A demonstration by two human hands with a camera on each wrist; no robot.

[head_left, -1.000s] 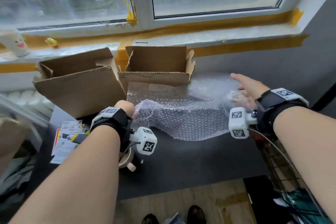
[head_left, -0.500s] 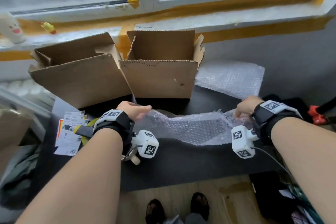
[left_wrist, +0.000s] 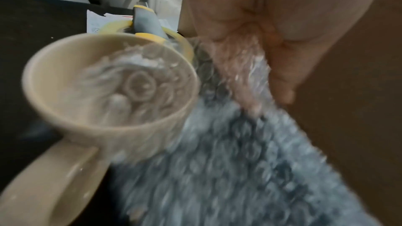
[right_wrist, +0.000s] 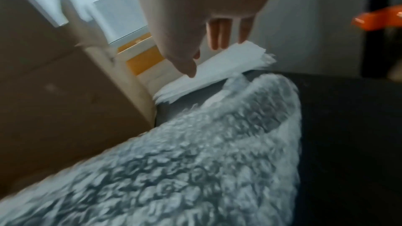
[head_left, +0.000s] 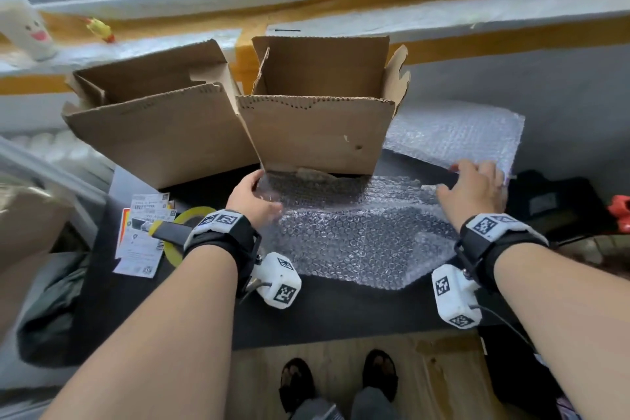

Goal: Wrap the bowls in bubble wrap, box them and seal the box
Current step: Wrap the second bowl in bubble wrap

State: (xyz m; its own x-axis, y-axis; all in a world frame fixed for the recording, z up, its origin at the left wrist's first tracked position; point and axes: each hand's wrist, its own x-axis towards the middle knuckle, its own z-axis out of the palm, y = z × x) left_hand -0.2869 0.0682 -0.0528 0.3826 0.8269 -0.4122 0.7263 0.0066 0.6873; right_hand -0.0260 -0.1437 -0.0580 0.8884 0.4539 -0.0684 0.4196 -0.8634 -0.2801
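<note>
We see a sheet of bubble wrap (head_left: 354, 235) spread flat on the dark desk (head_left: 341, 314), its far edge against the front of the open cardboard box (head_left: 317, 133). Our left hand (head_left: 254, 196) pinches the sheet's left far corner between thumb and fingers, while our right hand (head_left: 474, 191) rests with loosely spread fingers at its right far corner, gripping nothing that we can make out. In the left wrist view a beige handled bowl (left_wrist: 108, 85) stands just beside the sheet's left edge, and a second open box (head_left: 153, 112) sits left of the first.

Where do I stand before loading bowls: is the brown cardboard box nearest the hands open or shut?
Open. The brown cardboard box has its top flaps standing up, and the head view looks straight into its brown interior.
</note>
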